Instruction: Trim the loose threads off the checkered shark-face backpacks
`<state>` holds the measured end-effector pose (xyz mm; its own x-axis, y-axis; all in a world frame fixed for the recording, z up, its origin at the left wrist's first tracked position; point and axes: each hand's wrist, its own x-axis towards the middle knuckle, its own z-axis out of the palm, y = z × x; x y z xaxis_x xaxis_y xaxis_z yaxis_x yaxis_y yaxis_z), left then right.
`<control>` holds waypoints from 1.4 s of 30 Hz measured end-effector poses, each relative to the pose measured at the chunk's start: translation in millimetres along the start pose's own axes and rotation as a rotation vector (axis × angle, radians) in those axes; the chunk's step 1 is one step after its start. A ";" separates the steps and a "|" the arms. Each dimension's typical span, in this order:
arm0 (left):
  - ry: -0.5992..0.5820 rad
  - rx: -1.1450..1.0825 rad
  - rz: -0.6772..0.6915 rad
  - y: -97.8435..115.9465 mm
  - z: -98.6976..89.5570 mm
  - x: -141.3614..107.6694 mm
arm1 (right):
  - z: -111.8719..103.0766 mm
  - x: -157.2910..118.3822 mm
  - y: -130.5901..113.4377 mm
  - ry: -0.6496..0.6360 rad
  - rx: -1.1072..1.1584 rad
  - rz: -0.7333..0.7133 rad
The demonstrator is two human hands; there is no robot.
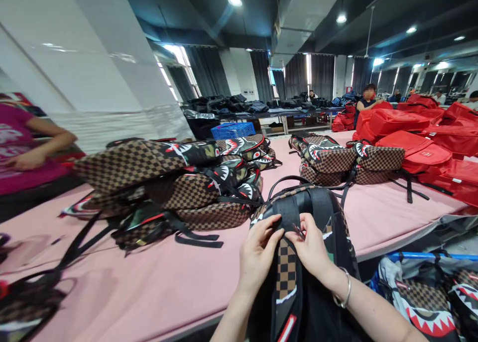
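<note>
A black backpack [330,207] with brown checkered patches stands upright at the near edge of the pink table. Its shoulder strap [287,272], checkered and black, faces the camera. My left hand [259,250] pinches the left edge of the strap near its top. Opposite it, my right hand [311,242], with a silver bangle at the wrist, holds a small dark metal tool between thumb and fingers, its tip close to the strap. The tool is mostly hidden by the fingers.
Checkered shark-face backpacks [194,192] are piled on the pink table [179,287] at left, with more [332,158] behind. Red bags [425,153] are heaped at right. A blue-rimmed bin [429,256] holds bags at lower right. A person in magenta [22,148] stands at left.
</note>
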<state>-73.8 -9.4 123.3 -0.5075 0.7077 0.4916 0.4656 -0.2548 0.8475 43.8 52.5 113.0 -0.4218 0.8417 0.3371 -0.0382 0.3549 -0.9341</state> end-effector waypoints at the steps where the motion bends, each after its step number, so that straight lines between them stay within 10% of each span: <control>1: 0.021 0.016 0.031 3.3 -1.3 0.4 | 0.2 -3.6 -4.1 -0.009 -0.014 -0.022; 10: 0.430 0.204 0.119 16.6 1.2 -21.0 | -3.6 -24.0 -26.1 -0.100 -0.159 -0.169; 21: 0.488 0.187 0.191 14.6 6.1 -17.5 | -14.8 -27.3 -28.8 0.136 -0.479 -0.531; 34: 0.537 0.304 0.271 6.1 8.1 -15.3 | -20.5 -7.4 -36.4 -0.038 -0.414 -0.461; 42: 0.634 0.270 0.072 -2.4 -16.6 -1.4 | -76.8 21.5 38.5 0.362 -0.151 -0.241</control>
<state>-86.3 -20.7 123.9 -0.7560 0.1520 0.6367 0.6366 -0.0560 0.7692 102.8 115.5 93.4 -0.0721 0.8063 0.5871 0.0470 0.5907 -0.8055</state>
